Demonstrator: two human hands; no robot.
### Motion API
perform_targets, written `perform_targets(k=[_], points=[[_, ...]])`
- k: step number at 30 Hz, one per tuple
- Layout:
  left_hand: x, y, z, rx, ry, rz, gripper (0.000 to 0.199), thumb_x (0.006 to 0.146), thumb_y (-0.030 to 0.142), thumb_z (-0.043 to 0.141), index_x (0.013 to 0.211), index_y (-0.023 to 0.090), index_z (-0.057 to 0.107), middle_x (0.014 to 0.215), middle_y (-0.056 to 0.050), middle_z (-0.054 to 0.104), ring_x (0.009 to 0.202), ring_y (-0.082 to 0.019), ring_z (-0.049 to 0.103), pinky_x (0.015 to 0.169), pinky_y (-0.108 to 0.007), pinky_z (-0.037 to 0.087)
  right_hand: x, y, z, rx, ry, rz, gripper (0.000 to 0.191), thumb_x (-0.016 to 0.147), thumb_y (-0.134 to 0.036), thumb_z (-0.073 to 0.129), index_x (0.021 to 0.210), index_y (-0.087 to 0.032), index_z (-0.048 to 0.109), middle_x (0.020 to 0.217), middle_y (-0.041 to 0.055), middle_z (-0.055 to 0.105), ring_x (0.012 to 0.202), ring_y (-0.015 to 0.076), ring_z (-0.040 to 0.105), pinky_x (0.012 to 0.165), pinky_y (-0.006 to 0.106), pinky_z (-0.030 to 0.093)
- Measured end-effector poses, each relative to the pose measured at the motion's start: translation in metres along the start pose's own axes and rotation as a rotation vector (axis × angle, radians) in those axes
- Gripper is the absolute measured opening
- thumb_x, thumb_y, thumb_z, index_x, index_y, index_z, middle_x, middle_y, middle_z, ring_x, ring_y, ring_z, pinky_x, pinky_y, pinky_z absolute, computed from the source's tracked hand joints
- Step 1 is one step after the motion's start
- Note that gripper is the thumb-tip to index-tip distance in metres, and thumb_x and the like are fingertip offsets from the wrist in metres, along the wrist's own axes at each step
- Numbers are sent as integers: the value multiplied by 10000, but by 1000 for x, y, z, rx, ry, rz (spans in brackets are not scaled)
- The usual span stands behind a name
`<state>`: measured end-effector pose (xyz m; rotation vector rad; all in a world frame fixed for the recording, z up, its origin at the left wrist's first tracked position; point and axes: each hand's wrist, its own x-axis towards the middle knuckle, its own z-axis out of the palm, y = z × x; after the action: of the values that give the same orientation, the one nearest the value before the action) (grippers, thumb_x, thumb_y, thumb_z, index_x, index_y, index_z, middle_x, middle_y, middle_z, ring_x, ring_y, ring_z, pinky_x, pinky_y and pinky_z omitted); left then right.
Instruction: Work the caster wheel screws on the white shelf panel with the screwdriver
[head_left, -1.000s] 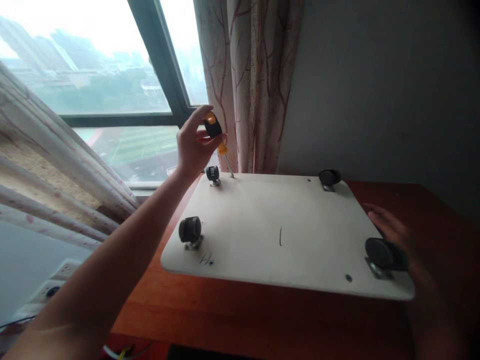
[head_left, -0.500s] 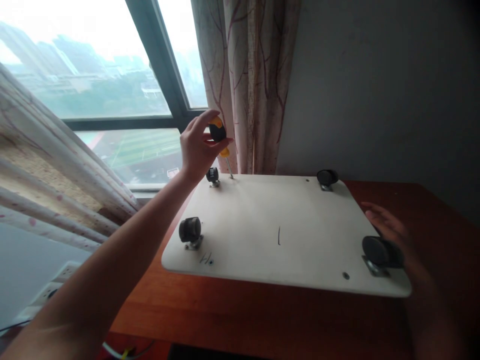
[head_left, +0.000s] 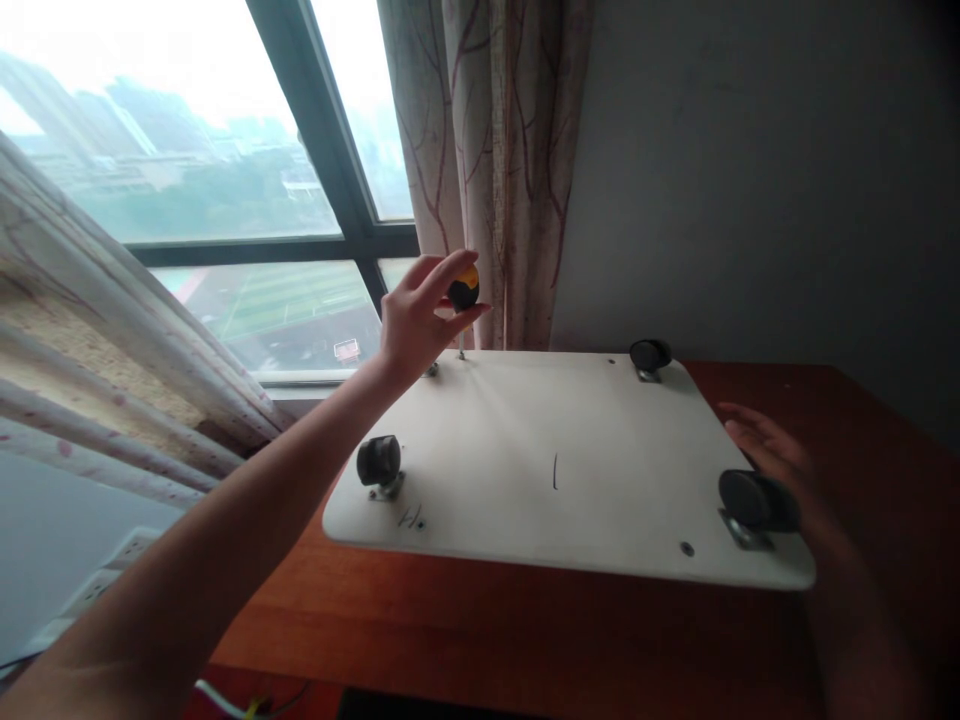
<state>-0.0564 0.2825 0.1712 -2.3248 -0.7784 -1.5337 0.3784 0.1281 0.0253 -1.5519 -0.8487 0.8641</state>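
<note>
Above a reddish-brown wooden table [head_left: 390, 612] sits a flat white rectangular board [head_left: 510, 470] with rounded corners, one caster near each corner. Its support underneath is not visible. Three black twin-wheel casters on metal plates show plainly: near left [head_left: 379, 461], far right [head_left: 650, 355] and near right [head_left: 757, 500]. The fourth, at far left, is mostly hidden behind the left hand [head_left: 421, 315].

That hand holds a screwdriver with a yellow-and-black handle [head_left: 464, 291] and thin metal shaft, thumb and fingers closed around the grip. The shaft stands nearly upright, its tip at a small metal fixing [head_left: 461, 356] by the board's far edge. The right hand [head_left: 776, 448] is at the board's right edge, fingers extended, partly behind a caster; whether it grips or touches the edge cannot be told.

Assessment: the screwdriver should be light and rigid, best taken by the thick handle. The board appears stiff, moderately heavy and smooth enough to slip; hold it by opposite edges, not by the swivelling casters.
</note>
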Motion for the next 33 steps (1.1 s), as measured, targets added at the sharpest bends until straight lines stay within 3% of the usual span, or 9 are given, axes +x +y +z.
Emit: perform_targets(k=[6,16,19,25,29,33], points=[[-3,4,-2,18,4,-50,528,844,410,776,1348,360,623,1138,-25,672,883,-182,727,744,-270,660,5,5,-4,-8,-14,-17,631,684,-561,836,1231,-276,702,1017,41,731,791,170,648,590,209,504],[-9,11,-4,49,-9,-29,532,832,378,792,1340,346,638,1138,-25,674,924,-179,711,766,-266,648,3,3,-2,6,-4,-3,648,658,-551,848,1221,-266,704,945,33,734,721,161,630,553,213,482],[-7,8,-2,-3,-5,-77,531,833,373,785,1341,360,630,1144,-19,670,893,-179,715,750,-279,656,4,3,-3,14,7,-1,652,626,-534,867,1200,-264,716,943,28,738,720,156,625,554,208,484],[16,-36,2,-97,27,-241,587,742,238,811,1302,272,640,1200,-61,689,889,-186,699,715,-280,655,0,-1,0,24,3,6,657,620,-542,867,1196,-265,720,959,36,745,745,171,642,562,217,502],[26,-72,6,-215,-55,-292,640,726,158,749,1329,273,569,1129,-73,726,954,-202,702,715,-277,635,-1,-3,1,19,19,-5,625,621,-547,865,1162,-263,732,940,32,740,742,172,640,566,216,498],[24,-88,10,-280,-90,-292,632,772,127,674,1353,295,491,1041,-68,744,882,-176,717,732,-301,625,1,0,-1,5,-1,11,662,655,-586,840,1220,-267,711,901,32,725,693,167,624,539,226,483]])
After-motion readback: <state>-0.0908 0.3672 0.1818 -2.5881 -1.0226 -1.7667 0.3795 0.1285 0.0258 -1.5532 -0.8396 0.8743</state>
